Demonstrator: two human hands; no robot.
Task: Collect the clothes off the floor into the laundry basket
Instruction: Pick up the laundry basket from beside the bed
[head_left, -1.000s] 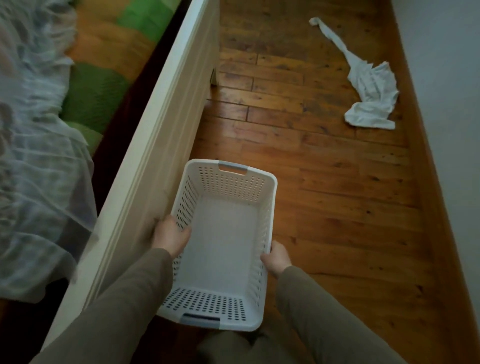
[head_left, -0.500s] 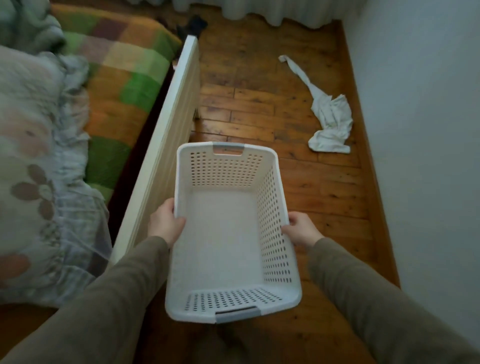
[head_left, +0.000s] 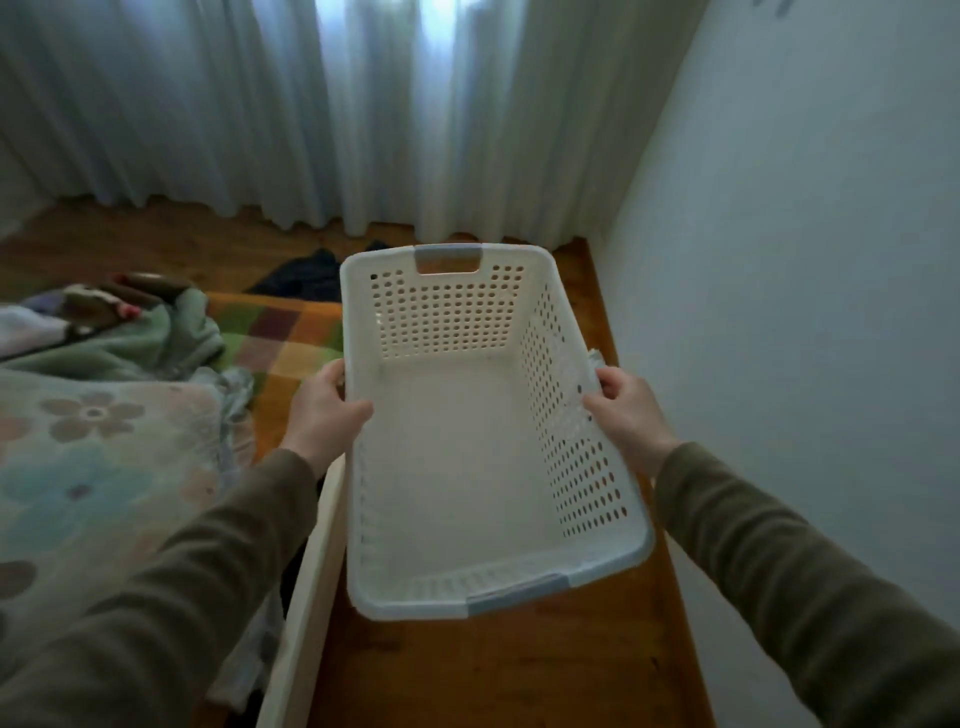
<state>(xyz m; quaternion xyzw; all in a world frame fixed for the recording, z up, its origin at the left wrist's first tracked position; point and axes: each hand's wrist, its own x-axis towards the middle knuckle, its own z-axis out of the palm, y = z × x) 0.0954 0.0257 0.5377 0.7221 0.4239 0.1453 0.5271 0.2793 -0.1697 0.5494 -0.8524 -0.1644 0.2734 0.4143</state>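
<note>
Laundry basket (head_left: 467, 467): white plastic, perforated walls, grey handle inserts at the near and far ends. I hold it up in front of me above the floor, with its long axis running from near to far. Its interior is bare.
Left hand (head_left: 324, 410): clamped on the basket's left long rim, thumb inside the wall, fingers outside.
Right hand (head_left: 626, 410): clamped on the right long rim, fingers curled over the edge.
Sleeves: both my arms wear olive-brown long sleeves (head_left: 779, 561).
Dark garment (head_left: 306, 278): lies crumpled on the floor at the far end of the bed, just left of the basket's far corner.
Pale cloth (head_left: 595, 358): a small part shows behind the basket's right wall; I cannot tell its shape.
Floor (head_left: 493, 675): reddish wooden boards, visible below the basket.
Bed (head_left: 280, 332): left side, with a checked blanket, a floral cover and a white side rail.
Curtains (head_left: 363, 114): pale, hanging across the far side.
Wall (head_left: 805, 234): plain, on the right.
</note>
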